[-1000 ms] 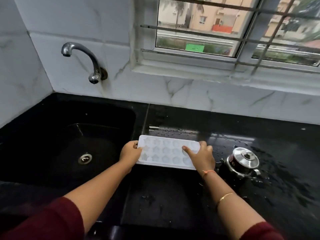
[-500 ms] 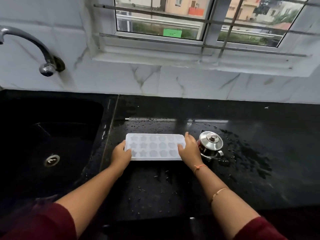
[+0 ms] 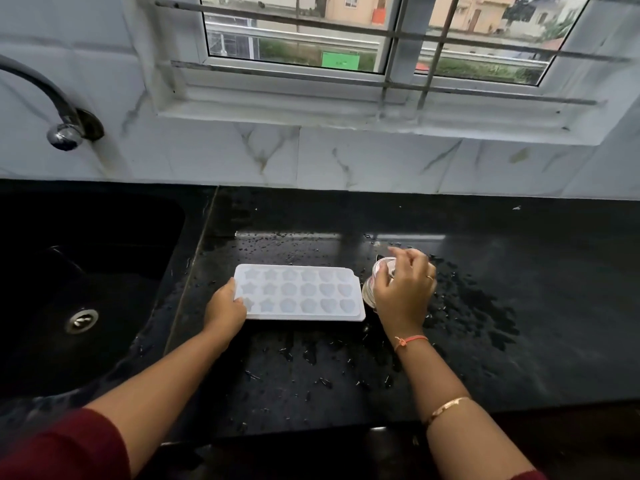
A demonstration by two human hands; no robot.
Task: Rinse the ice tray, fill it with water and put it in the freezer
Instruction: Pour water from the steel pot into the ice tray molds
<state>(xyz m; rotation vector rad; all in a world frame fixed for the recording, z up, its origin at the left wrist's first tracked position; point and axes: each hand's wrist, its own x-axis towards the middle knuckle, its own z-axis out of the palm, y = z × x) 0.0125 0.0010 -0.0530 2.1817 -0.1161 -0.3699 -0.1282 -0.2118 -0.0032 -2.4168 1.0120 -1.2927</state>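
Ice tray (image 3: 298, 292): laid flat on the black counter (image 3: 346, 362), right of the sink (image 3: 86, 271), hollows facing up; star and rounded shapes are seen in three rows.
Water in the tray: cannot be told from this view.
Left hand (image 3: 225, 310): the tray's left short end is gripped, thumb on the rim, fingers hidden beneath.
Right hand (image 3: 403, 289): held off the tray, fingers curved over a small steel pot (image 3: 370, 289) just beside the tray's right end; the hand is blurred, so whether the pot is actually grasped cannot be told.
Handling: the tray is judged light and thin, likely to bend a little, and slippery when wet. Once filled it would be heavier and easily spilled.
Where to hold: both short ends are best taken by the rim, with the tray kept level.
Counter: spattered with drops around the tray and pot.
Tap (image 3: 55, 109): fixed to the wall above the sink.
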